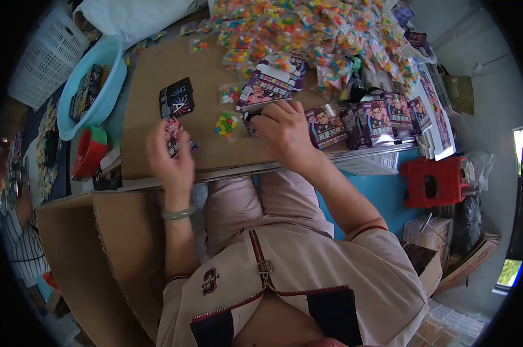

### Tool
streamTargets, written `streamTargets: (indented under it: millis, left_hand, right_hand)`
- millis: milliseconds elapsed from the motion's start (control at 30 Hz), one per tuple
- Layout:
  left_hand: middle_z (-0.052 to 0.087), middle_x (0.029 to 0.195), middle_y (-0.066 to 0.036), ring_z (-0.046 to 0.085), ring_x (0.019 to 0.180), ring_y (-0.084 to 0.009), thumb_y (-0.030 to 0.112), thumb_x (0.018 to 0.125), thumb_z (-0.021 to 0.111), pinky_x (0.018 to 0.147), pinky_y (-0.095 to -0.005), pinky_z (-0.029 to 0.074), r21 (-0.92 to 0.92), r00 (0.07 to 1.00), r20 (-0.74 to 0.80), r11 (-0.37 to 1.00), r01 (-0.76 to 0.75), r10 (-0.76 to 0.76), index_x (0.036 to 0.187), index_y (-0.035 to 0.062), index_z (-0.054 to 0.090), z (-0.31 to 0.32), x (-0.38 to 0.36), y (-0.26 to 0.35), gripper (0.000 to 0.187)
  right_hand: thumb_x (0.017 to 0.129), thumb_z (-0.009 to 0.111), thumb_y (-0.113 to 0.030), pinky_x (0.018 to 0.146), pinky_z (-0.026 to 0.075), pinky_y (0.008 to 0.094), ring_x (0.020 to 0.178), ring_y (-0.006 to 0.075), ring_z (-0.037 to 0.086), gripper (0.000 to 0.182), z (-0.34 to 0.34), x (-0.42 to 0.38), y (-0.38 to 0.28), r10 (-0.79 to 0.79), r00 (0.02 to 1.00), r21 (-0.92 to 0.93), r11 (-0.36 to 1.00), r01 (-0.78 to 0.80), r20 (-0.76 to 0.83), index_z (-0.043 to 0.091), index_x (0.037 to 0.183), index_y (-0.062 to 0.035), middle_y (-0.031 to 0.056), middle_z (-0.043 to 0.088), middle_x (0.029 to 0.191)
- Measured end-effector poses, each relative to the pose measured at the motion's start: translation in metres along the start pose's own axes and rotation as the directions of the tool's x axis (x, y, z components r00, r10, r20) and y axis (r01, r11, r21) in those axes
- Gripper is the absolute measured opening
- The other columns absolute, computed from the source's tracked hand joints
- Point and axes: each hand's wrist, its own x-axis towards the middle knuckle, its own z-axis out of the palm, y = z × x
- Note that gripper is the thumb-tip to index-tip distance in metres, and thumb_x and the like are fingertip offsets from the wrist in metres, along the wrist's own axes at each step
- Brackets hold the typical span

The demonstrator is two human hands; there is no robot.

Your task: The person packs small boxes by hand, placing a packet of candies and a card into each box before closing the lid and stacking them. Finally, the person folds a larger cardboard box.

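Note:
My left hand, slightly blurred, is closed around a small colorful printed packet at the front of the cardboard-covered table. My right hand has its fingers curled onto a dark purple carton, mostly hidden beneath them. Just beyond it lie flattened purple printed boxes. Between my hands rests a clear bag of colored candies, with another candy bag behind it. Dark printed cards lie fanned out beyond my left hand.
Candy bags are heaped at the back. Several printed pouches line the right front edge. At left are a blue basin, a red tape dispenser and an open cardboard box. A red stool stands at right.

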Motion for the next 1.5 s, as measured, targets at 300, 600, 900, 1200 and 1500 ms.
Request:
streamTargets:
  millis: [300, 600, 900, 1200, 1500]
  left_hand:
    - [0.068, 0.103, -0.012, 0.067, 0.094, -0.0220, -0.003, 0.083, 0.066, 0.084, -0.0318, 0.050, -0.567, 0.970, 0.188, 0.823, -0.019, 0.152, 0.125, 0.0034, 0.052, 0.086, -0.004, 0.067, 0.045]
    - [0.067, 0.094, -0.011, 0.067, 0.082, -0.0160, -0.002, 0.082, 0.070, 0.072, -0.0286, 0.053, -0.609, 0.979, 0.147, 0.792, -0.026, 0.145, 0.103, 0.0009, 0.060, 0.090, -0.005, 0.070, 0.024]
    - [0.061, 0.090, -0.001, 0.050, 0.062, -0.0033, 0.006, 0.080, 0.075, 0.055, -0.0182, 0.042, -0.733, 0.964, 0.265, 0.653, 0.189, 0.019, 0.098, 0.0038, 0.064, 0.082, 0.014, 0.080, 0.021]
    - [0.063, 0.101, -0.006, 0.059, 0.073, -0.0075, 0.002, 0.082, 0.072, 0.064, -0.0212, 0.048, -0.822, 0.913, 0.357, 0.531, 0.207, 0.198, 0.100, 0.0031, 0.070, 0.083, 0.014, 0.071, 0.018]
    - [0.067, 0.083, -0.001, 0.061, 0.071, -0.0058, 0.004, 0.087, 0.068, 0.060, -0.0207, 0.050, -0.760, 0.866, 0.473, 0.423, 0.493, -0.160, 0.098, -0.0010, 0.070, 0.102, 0.009, 0.116, 0.013]
  right_hand:
    - [0.073, 0.070, -0.002, 0.069, 0.046, 0.0372, 0.086, 0.0296, 0.060, 0.027, -0.032, -0.009, 0.009, 0.171, 0.975, 0.131, 0.980, -0.152, -0.142, 0.066, 0.100, -0.0055, 0.0090, 0.063, 0.097]
    - [0.085, 0.067, -0.005, 0.058, 0.048, 0.0245, 0.065, 0.0094, 0.061, 0.015, -0.029, -0.012, 0.040, 0.554, 0.806, 0.530, 0.629, -0.569, 0.207, 0.067, 0.098, 0.0027, 0.0066, 0.068, 0.074]
    - [0.079, 0.069, 0.000, 0.061, 0.052, 0.0328, 0.071, 0.0277, 0.067, 0.014, -0.040, -0.017, 0.044, 0.243, 0.964, 0.268, 0.927, -0.264, 0.108, 0.069, 0.094, -0.0007, 0.0140, 0.068, 0.084]
    - [0.076, 0.073, -0.006, 0.076, 0.050, 0.0383, 0.087, 0.0297, 0.067, 0.026, -0.034, -0.045, 0.025, 0.183, 0.983, 0.087, 0.979, -0.183, 0.007, 0.070, 0.102, -0.0036, 0.0149, 0.066, 0.110]
    - [0.079, 0.068, -0.007, 0.095, 0.040, 0.0480, 0.119, 0.0349, 0.052, 0.030, -0.052, -0.045, 0.009, 0.251, 0.953, -0.115, 0.955, -0.273, -0.170, 0.067, 0.108, -0.0068, 0.0164, 0.057, 0.127]
